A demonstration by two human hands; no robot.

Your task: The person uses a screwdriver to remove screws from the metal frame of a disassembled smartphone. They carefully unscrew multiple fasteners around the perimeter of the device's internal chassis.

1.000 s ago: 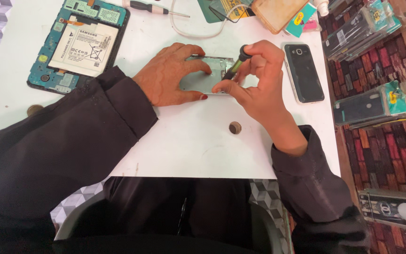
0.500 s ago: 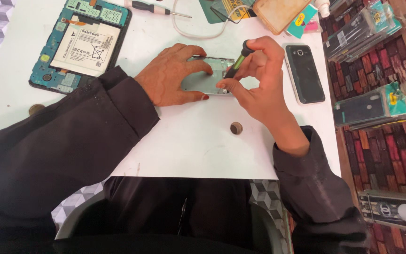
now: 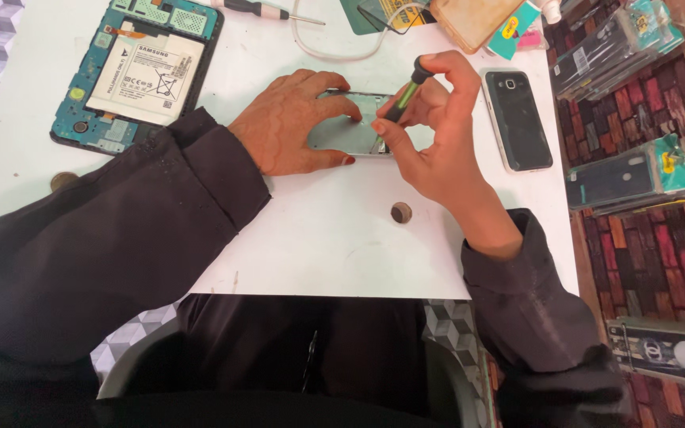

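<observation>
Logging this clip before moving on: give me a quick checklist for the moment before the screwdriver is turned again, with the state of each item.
1. Left hand lies flat on the opened phone, steadying it: ok.
2. Right hand holds the small screwdriver in its fingertips: ok.
3. Screwdriver tip seated in a screw: cannot tell, too small to see.
4. Phone lies flat on the white table: ok.
5. Small round brown piece lies apart from both hands: ok.
6. Black phone lies beside the right hand, not touching: ok.

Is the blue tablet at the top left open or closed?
Open: the blue tablet lies with its back cover off, white battery and circuit boards exposed.
</observation>
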